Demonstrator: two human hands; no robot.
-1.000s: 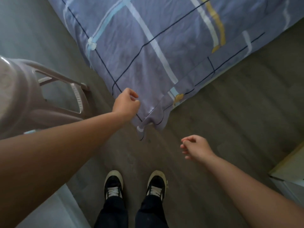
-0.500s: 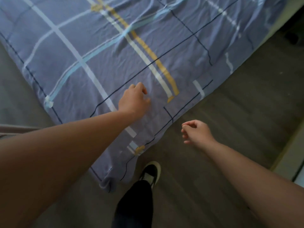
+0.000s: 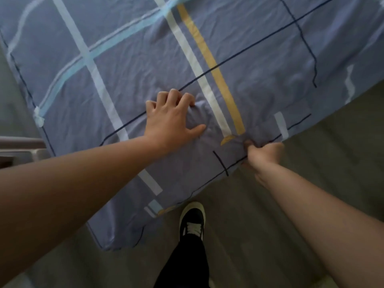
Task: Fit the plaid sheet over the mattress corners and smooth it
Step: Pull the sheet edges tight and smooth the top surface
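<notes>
The plaid sheet (image 3: 259, 59), lavender with white, pale blue, yellow and thin dark lines, covers the mattress and fills the upper part of the head view. Its near corner (image 3: 110, 240) hangs down over the floor at the lower left. My left hand (image 3: 170, 121) lies on top of the sheet near the bed's edge, fingers curled and bunching a small fold of cloth. My right hand (image 3: 264, 154) is closed on the sheet's side edge, just below the end of the yellow stripe, and the cloth puckers there.
Grey wood-look floor (image 3: 311, 183) runs along the right side of the bed. My foot in a black and white shoe (image 3: 192, 221) stands close to the bed's edge. A pale plastic chair part (image 3: 18, 148) shows at the left edge.
I have stepped closer along the bed. My left hand moved further onto the sheet and bunched cloth. My right hand rose from mid-air and took hold of the sheet's side edge.
</notes>
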